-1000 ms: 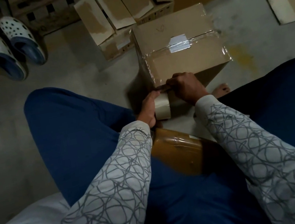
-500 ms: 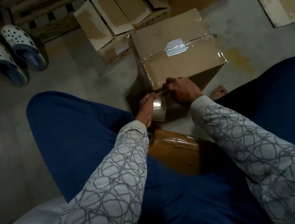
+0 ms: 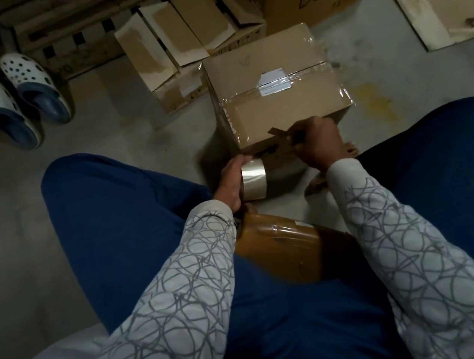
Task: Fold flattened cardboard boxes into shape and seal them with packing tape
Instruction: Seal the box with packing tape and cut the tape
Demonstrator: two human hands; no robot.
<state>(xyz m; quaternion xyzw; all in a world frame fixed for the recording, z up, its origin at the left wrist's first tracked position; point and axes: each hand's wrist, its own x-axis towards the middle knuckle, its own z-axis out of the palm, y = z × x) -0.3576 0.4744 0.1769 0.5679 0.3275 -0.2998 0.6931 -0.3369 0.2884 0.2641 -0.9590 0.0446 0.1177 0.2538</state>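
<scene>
Left hand point(image 3: 231, 183), gripping the tape roll point(image 3: 255, 183), has drawn away from the right hand point(image 3: 318, 146) (pinching tape end point(image 3: 276, 132) on box point(image 3: 278, 99)).

The folded cardboard box point(image 3: 274, 93) stands on the concrete floor point(image 3: 113, 131) with its top flaps closed. Glossy clear tape runs across the seam and over a white label point(image 3: 273, 81). At the near top edge a short tape strip point(image 3: 277, 132) sticks out, pinched by the right hand point(image 3: 318, 143). The roll of clear packing tape point(image 3: 255, 183) is gripped in the left hand point(image 3: 230, 185), just beside the box's near left corner.
</scene>
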